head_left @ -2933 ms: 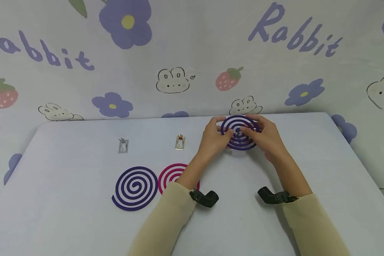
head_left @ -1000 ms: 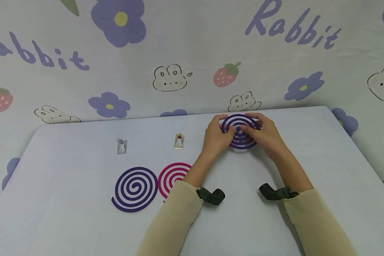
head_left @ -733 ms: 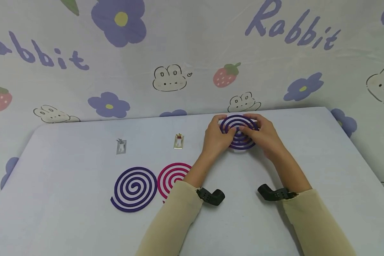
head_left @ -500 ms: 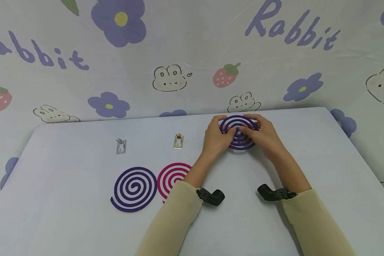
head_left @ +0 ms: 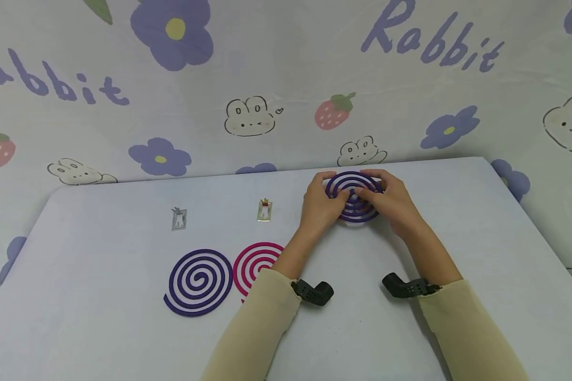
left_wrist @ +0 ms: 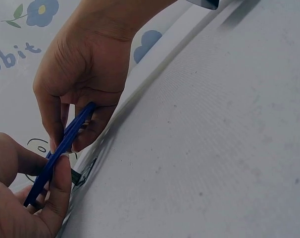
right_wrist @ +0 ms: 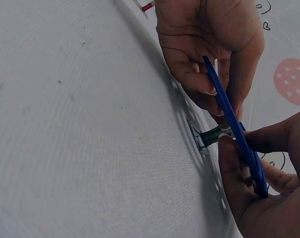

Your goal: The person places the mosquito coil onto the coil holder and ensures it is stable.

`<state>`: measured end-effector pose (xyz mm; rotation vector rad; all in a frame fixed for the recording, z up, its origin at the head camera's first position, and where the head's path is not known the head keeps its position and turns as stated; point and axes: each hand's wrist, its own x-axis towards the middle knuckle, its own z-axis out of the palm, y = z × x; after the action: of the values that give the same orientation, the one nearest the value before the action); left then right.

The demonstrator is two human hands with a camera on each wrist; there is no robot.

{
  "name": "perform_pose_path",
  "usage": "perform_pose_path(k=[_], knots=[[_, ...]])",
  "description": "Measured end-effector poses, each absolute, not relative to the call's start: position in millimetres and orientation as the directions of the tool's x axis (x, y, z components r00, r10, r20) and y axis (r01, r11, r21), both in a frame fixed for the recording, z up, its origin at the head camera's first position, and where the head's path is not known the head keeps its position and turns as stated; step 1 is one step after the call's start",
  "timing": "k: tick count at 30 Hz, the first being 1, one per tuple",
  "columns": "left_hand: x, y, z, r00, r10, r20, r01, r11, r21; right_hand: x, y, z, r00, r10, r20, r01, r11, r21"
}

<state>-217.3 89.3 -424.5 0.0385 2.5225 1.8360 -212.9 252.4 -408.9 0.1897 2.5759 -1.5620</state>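
A purple mosquito coil [head_left: 357, 218] is held raised and tilted near the table's back edge. My left hand [head_left: 320, 203] grips its left side, thumb near the centre and fingers behind. Mirroring it, my right hand [head_left: 394, 203] grips the right side. In the right wrist view the coil [right_wrist: 224, 101] appears edge-on, blue in that light. A small metal coil stand [right_wrist: 203, 140] shows below its middle, between the hands, close to the table surface; its contact with the table cannot be made out. Fingers hide the coil's centre.
Left of the hands lie a second purple coil [head_left: 206, 278] and a pink coil [head_left: 262, 269], partly covered by my left sleeve [head_left: 262, 312]. Behind them are a silver stand [head_left: 179, 219] and a gold stand with red [head_left: 265, 204]. A patterned cloth [head_left: 286, 63] rises behind the table.
Both hands keep their grip on the coil, with only slight shifts of thumbs and coil. The head view has moved a little. The other coils and stands stay put.
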Motion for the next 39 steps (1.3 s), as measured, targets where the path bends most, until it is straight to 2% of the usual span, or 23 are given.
perform_pose_path(k=[39], knots=[[-219.3, 93.4, -424.7, -0.997, -0.011, -0.073, -0.073, 0.249, 0.966, -215.9, 251.6, -410.7, -0.967, 0.043, -0.250, 0.247, 0.380, -0.891]])
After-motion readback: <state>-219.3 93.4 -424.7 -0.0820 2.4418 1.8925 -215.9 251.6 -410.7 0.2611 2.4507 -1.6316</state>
